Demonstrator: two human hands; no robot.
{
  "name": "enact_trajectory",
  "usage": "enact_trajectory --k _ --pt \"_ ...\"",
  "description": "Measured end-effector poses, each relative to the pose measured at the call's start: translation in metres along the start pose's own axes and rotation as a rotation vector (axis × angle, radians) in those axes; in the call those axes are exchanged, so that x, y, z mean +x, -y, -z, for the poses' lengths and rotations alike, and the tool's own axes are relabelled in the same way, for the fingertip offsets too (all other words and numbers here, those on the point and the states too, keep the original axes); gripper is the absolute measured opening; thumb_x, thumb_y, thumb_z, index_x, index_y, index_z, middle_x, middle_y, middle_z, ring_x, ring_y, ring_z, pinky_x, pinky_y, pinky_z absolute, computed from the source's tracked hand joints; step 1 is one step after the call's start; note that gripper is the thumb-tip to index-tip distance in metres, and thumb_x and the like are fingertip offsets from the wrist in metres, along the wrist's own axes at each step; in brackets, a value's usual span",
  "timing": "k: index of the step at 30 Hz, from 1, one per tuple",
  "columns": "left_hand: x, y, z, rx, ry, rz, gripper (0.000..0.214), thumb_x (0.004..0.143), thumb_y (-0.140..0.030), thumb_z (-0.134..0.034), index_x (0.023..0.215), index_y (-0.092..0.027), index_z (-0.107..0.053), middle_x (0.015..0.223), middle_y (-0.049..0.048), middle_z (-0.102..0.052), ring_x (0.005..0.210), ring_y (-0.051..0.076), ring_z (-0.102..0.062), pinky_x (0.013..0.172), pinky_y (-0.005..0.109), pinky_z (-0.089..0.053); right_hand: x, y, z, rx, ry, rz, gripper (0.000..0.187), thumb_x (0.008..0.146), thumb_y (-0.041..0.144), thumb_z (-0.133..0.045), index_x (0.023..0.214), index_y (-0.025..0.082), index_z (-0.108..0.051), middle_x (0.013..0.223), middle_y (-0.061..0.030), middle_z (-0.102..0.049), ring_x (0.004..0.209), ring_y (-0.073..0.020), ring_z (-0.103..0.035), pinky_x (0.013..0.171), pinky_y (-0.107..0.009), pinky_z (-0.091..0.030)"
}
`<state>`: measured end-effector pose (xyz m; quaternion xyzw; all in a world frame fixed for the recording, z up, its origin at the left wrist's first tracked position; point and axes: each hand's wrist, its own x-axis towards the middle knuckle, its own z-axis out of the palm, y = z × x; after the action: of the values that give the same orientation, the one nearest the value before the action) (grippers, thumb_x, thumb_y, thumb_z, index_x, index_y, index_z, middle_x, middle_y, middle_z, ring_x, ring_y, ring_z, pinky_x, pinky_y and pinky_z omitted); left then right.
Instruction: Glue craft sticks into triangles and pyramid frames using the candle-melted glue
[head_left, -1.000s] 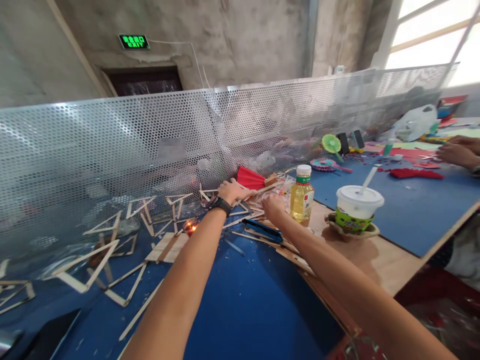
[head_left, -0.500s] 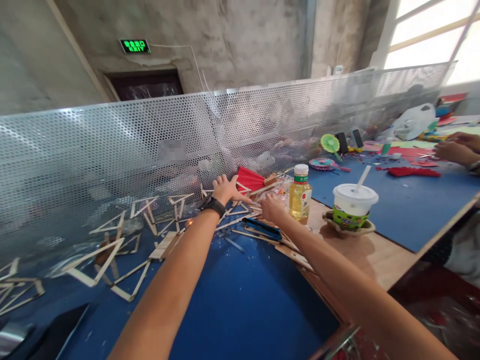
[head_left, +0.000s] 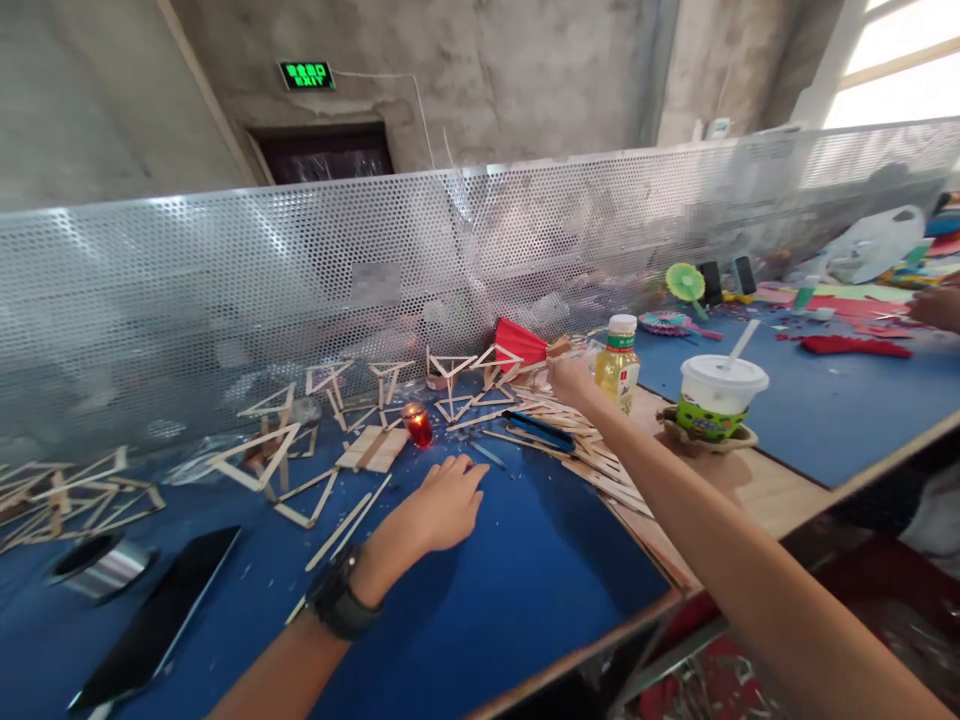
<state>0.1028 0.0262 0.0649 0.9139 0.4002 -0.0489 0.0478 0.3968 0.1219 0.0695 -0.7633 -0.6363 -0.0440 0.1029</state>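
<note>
My left hand (head_left: 450, 500) hovers low over the blue tabletop, palm down, fingers loosely stretched and holding nothing visible. In front of it stands a red glass candle (head_left: 418, 425), lit. A blue utility knife (head_left: 538, 430) lies to its right, on the edge of a pile of wooden craft sticks (head_left: 600, 465). My right hand (head_left: 570, 380) reaches to the back of that pile, beside a bottle of yellow liquid (head_left: 617, 365). Its fingers look curled, but the fingertips and whatever they grip are hidden. Triangular stick frames (head_left: 262, 455) stand along the divider.
A perforated metal divider (head_left: 300, 260) borders the back. A lidded cup with straw (head_left: 720, 395) sits in a carton holder at right. At left are a wire spool (head_left: 105, 565) and a dark phone-like slab (head_left: 161, 620). A co-worker's hand (head_left: 937, 305) shows at far right.
My left hand has pulled back from the sticks near the red folded fan toward the front of the table. My right hand stays near the bottle. The view has shifted left.
</note>
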Motion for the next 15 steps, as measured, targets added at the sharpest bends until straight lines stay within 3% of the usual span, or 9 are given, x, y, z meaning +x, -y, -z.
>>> enact_trajectory --k 4,6,8,10,12,14,15 --pt "-0.017 0.013 0.000 -0.134 -0.105 0.024 0.052 0.103 -0.032 -0.029 0.147 -0.017 -0.051 0.145 0.0176 -0.056 0.137 0.032 -0.051 0.116 0.052 -0.039 -0.022 0.011 0.041 0.049 -0.169 -0.170 0.066 0.109 0.027 -0.011 0.119 0.003 -0.071 0.115 -0.0290 -0.072 0.108 -0.0347 -0.071 0.088 -0.041 -0.052" --pt "-0.028 0.019 0.004 -0.235 -0.127 0.023 0.049 0.102 -0.033 -0.032 0.146 -0.020 -0.052 0.146 0.0152 -0.057 0.138 0.030 -0.051 0.119 0.050 -0.038 -0.040 0.020 0.067 0.172 -0.401 -0.298 0.066 0.109 0.037 -0.017 0.104 0.006 -0.075 0.105 -0.0268 -0.074 0.100 -0.0359 -0.071 0.084 -0.044 -0.052" --pt "-0.042 0.023 0.011 -0.354 -0.183 0.025 0.048 0.102 -0.037 -0.037 0.146 -0.025 -0.051 0.142 0.0125 -0.061 0.133 0.028 -0.055 0.117 0.049 -0.040 -0.062 0.033 0.094 0.273 -0.576 -0.220 0.062 0.109 0.041 -0.024 0.092 0.009 -0.073 0.093 -0.0222 -0.073 0.095 -0.0325 -0.069 0.083 -0.044 -0.051" --pt "-0.056 0.024 0.018 -0.475 -0.284 0.013 0.050 0.100 -0.043 -0.043 0.149 -0.029 -0.047 0.139 0.0106 -0.063 0.129 0.027 -0.059 0.115 0.048 -0.043 -0.087 0.052 0.116 0.466 -0.592 -0.067 0.059 0.109 0.043 -0.026 0.076 0.015 -0.066 0.077 -0.0134 -0.066 0.082 -0.0249 -0.065 0.077 -0.038 -0.048" --pt "-0.068 0.019 0.026 -0.600 -0.383 -0.038 0.062 0.097 -0.048 -0.052 0.155 -0.031 -0.039 0.146 0.0098 -0.058 0.135 0.027 -0.054 0.117 0.049 -0.041 -0.114 0.077 0.129 0.754 -0.346 0.169 0.056 0.109 0.044 -0.031 0.063 0.020 -0.053 0.060 -0.0031 -0.051 0.061 -0.0159 -0.052 0.063 -0.030 -0.042" --pt "-0.079 0.010 0.033 -0.712 -0.408 -0.095 0.075 0.091 -0.052 -0.063 0.158 -0.033 -0.034 0.152 0.0089 -0.053 0.143 0.029 -0.046 0.119 0.050 -0.040 -0.141 0.106 0.131 1.027 0.097 0.487 0.052 0.108 0.044 -0.038 0.062 0.021 -0.043 0.055 0.0036 -0.038 0.051 -0.0107 -0.037 0.053 -0.025 -0.033" --pt "-0.083 0.005 0.036 -0.743 -0.383 -0.116 0.076 0.087 -0.053 -0.067 0.154 -0.033 -0.039 0.149 0.0086 -0.056 0.143 0.031 -0.046 0.119 0.051 -0.040 -0.155 0.122 0.130 1.117 0.320 0.617 0.052 0.107 0.046 -0.039 0.061 0.022 -0.040 0.054 0.0054 -0.033 0.049 -0.0096 -0.031 0.049 -0.025 -0.030"
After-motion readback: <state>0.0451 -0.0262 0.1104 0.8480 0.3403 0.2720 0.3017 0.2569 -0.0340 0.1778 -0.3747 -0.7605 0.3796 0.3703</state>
